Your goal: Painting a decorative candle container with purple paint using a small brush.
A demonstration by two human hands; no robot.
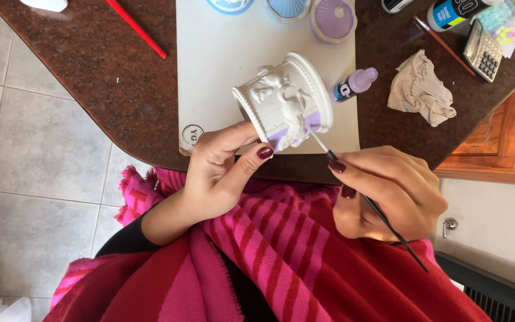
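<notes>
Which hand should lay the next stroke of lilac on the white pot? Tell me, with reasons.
Right. The right hand already grips the thin brush, whose tip meets the lilac patch on the white relief pot. The left hand is occupied holding that pot.

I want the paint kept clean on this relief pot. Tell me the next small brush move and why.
Probably draw the thin brush in the right hand a short stroke along the lilac patch. Its tip sits at that patch's edge on the white relief pot, which the left hand holds tilted; most of the background around the raised figures looks unpainted.
</notes>
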